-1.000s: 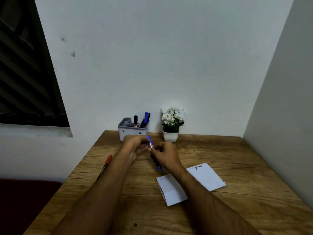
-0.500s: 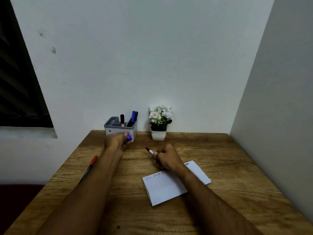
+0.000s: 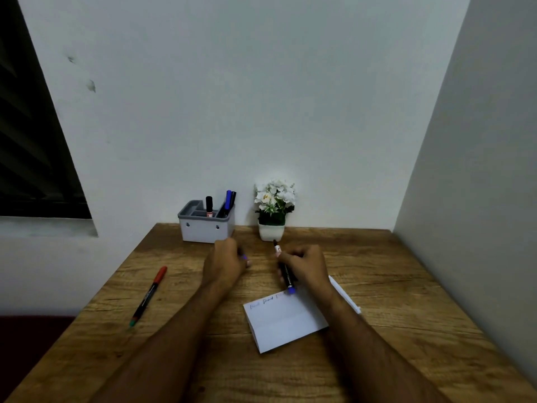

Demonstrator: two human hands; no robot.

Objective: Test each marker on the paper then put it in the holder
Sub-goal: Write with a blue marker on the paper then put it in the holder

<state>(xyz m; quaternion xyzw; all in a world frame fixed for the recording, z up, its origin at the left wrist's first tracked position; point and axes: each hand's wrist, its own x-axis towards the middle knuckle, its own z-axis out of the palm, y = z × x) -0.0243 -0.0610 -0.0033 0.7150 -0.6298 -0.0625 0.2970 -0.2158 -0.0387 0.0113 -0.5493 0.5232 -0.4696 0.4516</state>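
head view: right hand [image 3: 305,267] just right of frame centre, fingers curled closed around an uncapped marker [image 3: 284,269], dark tip pointing up toward the back wall, blue end low and just over the top edge of the paper [image 3: 283,321]. left hand [image 3: 225,264] just left of centre, fingers closed on a small blue cap [image 3: 245,258], only a bit of it peeking out at the fingertips. hands apart, not touching each other. paper is white, folded, lying on the wooden table [image 3: 392,301] below and right of centre, faint scribbles along its top edge, the right forearm covering its right part. grey-and-white holder [image 3: 205,225] at the back edge of the table, left of centre, against the wall; in it a black-capped marker [image 3: 209,206] upright near the middle and a blue marker and a dark marker [image 3: 229,202] leaning together at its right end. which compartments, cannot tell. white pot of white flowers [image 3: 273,209] right of the holder, just behind the uncapped tip. red-capped marker [image 3: 148,295] lying flat at the left side of the table, well apart from both hands, red end toward the wall, greenish end toward the near edge. dark louvred window [image 3: 29,141] at upper left of frame.
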